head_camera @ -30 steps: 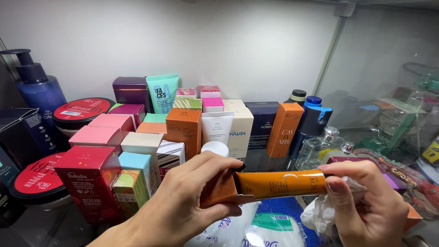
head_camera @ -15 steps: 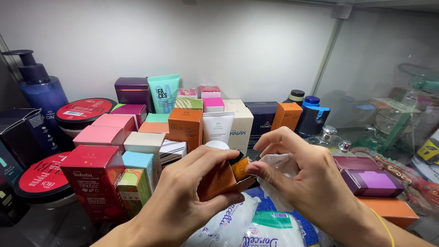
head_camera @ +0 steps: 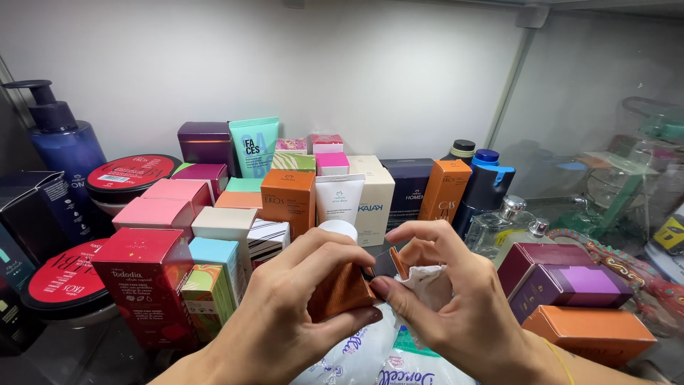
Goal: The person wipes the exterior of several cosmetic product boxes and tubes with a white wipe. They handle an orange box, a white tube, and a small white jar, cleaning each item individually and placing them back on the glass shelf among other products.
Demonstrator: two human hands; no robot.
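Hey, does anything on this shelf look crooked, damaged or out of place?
Nothing is spilled or broken. The one untidy spot: the small orange box in the left hand has its end flap standing open, with the right hand at it, also holding a crumpled white wipe. The black box at far left also sits askew.

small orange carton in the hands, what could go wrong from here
The left hand pinches the small orange cardboard carton only between thumb and fingers, so it might slip onto the white plastic packets below. The right hand works the carton's open flap while also bunching a white cloth; the flap could crease or tear. The crowded tall orange box and white tube stand just behind and could topple if bumped.
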